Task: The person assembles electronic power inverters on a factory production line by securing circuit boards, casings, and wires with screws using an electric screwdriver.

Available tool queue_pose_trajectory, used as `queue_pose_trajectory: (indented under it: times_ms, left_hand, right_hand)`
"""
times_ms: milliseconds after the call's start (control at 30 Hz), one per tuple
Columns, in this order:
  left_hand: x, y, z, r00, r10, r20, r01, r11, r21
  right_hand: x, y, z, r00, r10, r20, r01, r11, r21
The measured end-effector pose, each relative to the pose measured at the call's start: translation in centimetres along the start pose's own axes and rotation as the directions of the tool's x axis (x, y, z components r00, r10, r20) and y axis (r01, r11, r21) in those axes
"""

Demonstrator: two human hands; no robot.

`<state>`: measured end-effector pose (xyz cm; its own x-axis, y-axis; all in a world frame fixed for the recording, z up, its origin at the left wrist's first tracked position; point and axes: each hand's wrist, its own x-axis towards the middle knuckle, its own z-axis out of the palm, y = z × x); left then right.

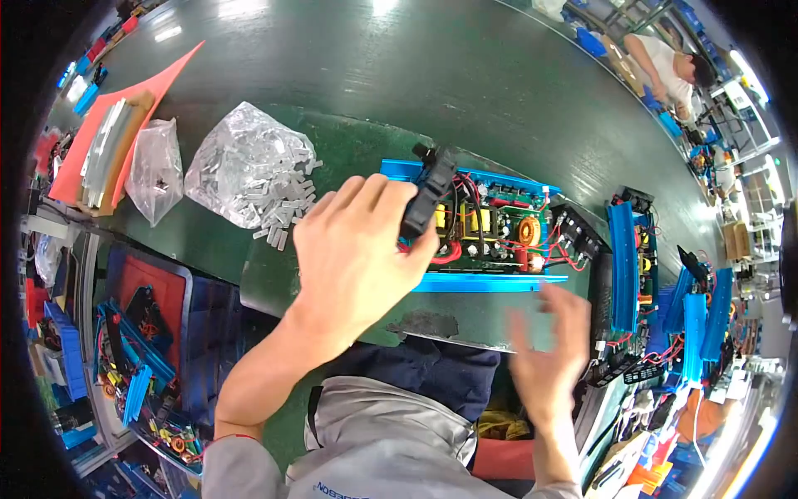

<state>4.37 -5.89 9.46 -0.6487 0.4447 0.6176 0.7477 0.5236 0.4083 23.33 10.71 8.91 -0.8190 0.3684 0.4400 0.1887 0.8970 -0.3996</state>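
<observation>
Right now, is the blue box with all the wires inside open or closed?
Open. The blue case has no lid on top, so its circuit board and red wires show. The left hand grips a black fan at its end.

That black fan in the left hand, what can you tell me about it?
The black fan is a small square cooling fan that looks like plastic. It stands tilted at the left end of the open blue-railed circuit board unit, over its edge. The left hand grips it, fingers curled across its near side, hiding much of the frame. Whether its blades or wires are connected cannot be made out.
</observation>
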Motion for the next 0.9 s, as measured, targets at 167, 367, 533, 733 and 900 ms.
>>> queue_pose_trajectory:
  times_ms: [167,367,533,733,900]
  left_hand:
    - [0.0,1.7,0.1,0.999,0.023,-0.037,-0.025,0.998,-0.053]
    - [-6.0,0.0,1.2,0.983,-0.168,0.081,0.185,0.936,-0.300]
    - [-6.6,-1.3,4.1,0.986,0.035,0.161,0.011,0.960,-0.279]
    - [-6.1,0.2,6.7,0.978,0.144,0.154,-0.058,0.888,-0.457]
    - [-6.7,0.5,5.7,0.981,0.103,0.162,-0.017,0.888,-0.460]
  right_hand:
    - [5.1,-2.8,6.9,0.987,-0.150,0.052,0.149,0.988,0.030]
    - [6.4,0.2,4.6,0.956,0.282,0.082,-0.292,0.886,0.360]
    - [7.8,4.0,5.7,0.938,0.346,0.022,-0.341,0.908,0.242]
    - [7.9,4.1,5.6,0.960,0.269,-0.083,-0.255,0.955,0.149]
    - [5.7,3.4,5.7,0.982,0.187,-0.034,-0.169,0.940,0.296]
